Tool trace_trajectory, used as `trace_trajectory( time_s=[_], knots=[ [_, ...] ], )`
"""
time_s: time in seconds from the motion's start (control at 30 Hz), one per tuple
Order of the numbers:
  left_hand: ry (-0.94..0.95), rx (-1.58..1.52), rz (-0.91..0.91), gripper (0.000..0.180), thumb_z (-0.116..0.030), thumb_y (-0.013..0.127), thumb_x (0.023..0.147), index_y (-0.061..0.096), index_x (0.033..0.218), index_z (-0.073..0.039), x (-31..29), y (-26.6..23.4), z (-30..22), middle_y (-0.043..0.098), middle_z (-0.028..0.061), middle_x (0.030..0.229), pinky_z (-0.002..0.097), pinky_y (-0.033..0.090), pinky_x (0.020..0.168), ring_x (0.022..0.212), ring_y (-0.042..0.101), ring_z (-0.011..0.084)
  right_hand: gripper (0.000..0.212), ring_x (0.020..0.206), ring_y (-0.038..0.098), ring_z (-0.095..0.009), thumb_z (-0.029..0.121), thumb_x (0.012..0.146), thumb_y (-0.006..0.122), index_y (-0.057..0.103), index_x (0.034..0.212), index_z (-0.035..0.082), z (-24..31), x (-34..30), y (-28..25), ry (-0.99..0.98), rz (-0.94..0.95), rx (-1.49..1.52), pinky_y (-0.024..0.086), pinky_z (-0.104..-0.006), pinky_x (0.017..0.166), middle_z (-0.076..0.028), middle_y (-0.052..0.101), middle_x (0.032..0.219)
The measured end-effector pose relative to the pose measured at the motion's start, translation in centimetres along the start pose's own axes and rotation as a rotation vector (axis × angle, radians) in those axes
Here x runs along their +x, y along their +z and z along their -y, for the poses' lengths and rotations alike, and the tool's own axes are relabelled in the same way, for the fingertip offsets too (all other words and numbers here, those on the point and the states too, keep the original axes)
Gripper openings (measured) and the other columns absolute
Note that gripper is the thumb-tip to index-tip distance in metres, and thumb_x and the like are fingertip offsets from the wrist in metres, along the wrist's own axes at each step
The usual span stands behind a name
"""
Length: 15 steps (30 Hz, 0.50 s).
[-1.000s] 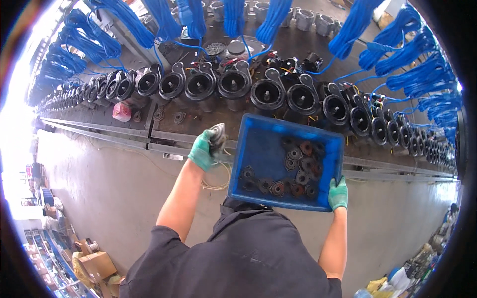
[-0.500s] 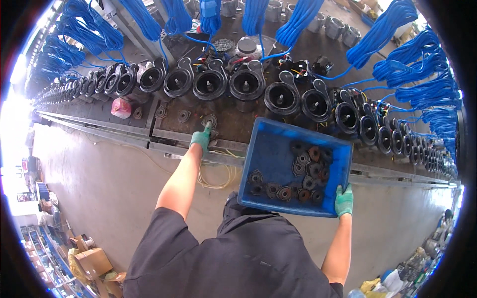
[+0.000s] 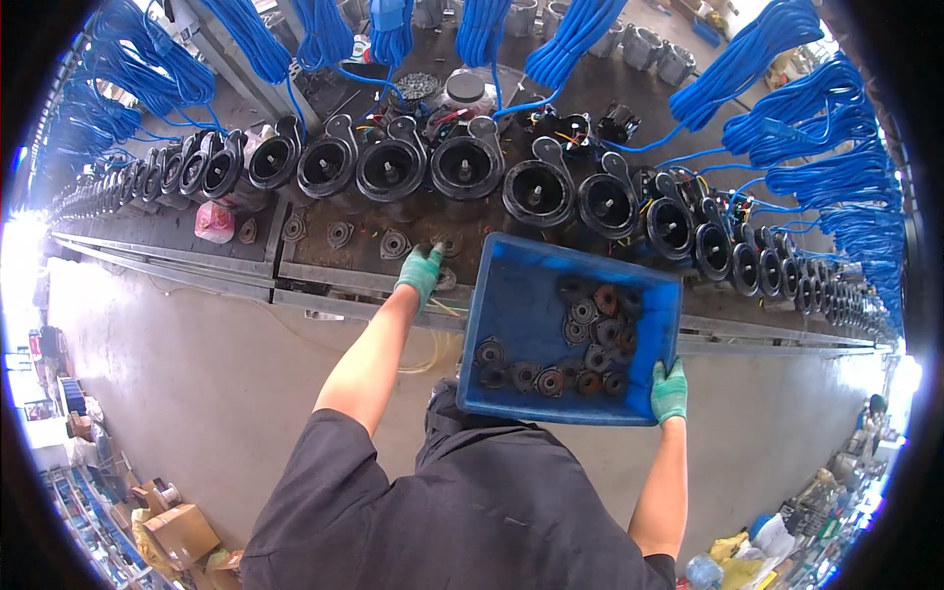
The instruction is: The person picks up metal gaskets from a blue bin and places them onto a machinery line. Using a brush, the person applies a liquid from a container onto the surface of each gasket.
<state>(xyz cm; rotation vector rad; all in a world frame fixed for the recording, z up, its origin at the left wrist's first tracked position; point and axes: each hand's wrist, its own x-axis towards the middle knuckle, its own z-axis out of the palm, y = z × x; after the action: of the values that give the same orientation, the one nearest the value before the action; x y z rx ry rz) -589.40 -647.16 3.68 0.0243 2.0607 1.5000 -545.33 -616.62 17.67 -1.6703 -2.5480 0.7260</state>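
Note:
My left hand [image 3: 421, 271], in a green glove, is over the front of the workbench. Its fingertips meet a round metal flange [image 3: 448, 244] lying there. Another flange [image 3: 445, 280] sits against the hand's right side and appears gripped by it, partly hidden. To the left, a row of similar flanges [image 3: 395, 244] rests on the bench. My right hand [image 3: 670, 391], also gloved, is closed around the right wall of a blue plastic bin [image 3: 511, 401]. Several dark, partly rusty flanges [image 3: 584, 312] lie loose inside. The tilted bin leans near the bench edge.
A long row of black round motor housings [image 3: 390, 170] lines the bench behind the flanges. Coiled blue cables [image 3: 733, 69] hang above. A pink packet [image 3: 214, 222] sits at left, and a lidded jar [image 3: 465, 87] farther back. Cardboard boxes [image 3: 182, 534] are on the lower left.
My left hand has moved right along the bench, away from a flange that now lies uncovered in the row. The bin stays in my right hand; the whole view has shifted slightly.

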Motion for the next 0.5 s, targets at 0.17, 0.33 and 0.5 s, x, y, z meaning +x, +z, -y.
trace_trajectory(
  time_s=[0.17, 0.33, 0.5],
  knots=[
    [-0.236, -0.045, 0.068, 0.035, -0.013, 0.062, 0.094, 0.055, 0.126, -0.003, -3.6, -1.1, -2.9, 0.066, 0.0086, 0.104, 0.0342, 0.054, 0.087, 0.098, 0.064, 0.0215, 0.058, 0.112, 0.063, -0.048, 0.038, 0.101, 0.056, 0.051, 0.138, -0.006, 0.2, -0.3, -0.5, 0.008, 0.010, 0.012, 0.050, -0.0492, 0.094, -0.033, 0.066, 0.119],
    [0.321, -0.068, 0.062, 0.042, 0.005, 0.067, 0.086, 0.054, 0.124, -0.003, -4.0, 2.4, -1.9, 0.063, 0.0098, 0.117, 0.0333, 0.052, 0.093, 0.104, 0.062, 0.0189, 0.061, 0.113, 0.063, -0.048, 0.039, 0.100, 0.057, 0.051, 0.138, -0.009, -3.2, 1.0, -1.5, 0.023, 0.007, 0.011, 0.050, -0.0488, 0.094, -0.034, 0.065, 0.119],
    [0.719, 0.296, -0.065, 0.041, -0.001, 0.065, 0.086, 0.055, 0.125, -0.007, -4.4, 6.2, -4.2, 0.065, 0.0122, 0.118, 0.0410, 0.055, 0.088, 0.105, 0.065, 0.0308, 0.063, 0.117, 0.062, -0.046, 0.040, 0.101, 0.057, 0.051, 0.137, -0.011, -7.9, 3.2, -3.6, 0.053, -0.055, -0.084, 0.049, -0.0466, 0.098, -0.033, 0.064, 0.123]
  ],
)
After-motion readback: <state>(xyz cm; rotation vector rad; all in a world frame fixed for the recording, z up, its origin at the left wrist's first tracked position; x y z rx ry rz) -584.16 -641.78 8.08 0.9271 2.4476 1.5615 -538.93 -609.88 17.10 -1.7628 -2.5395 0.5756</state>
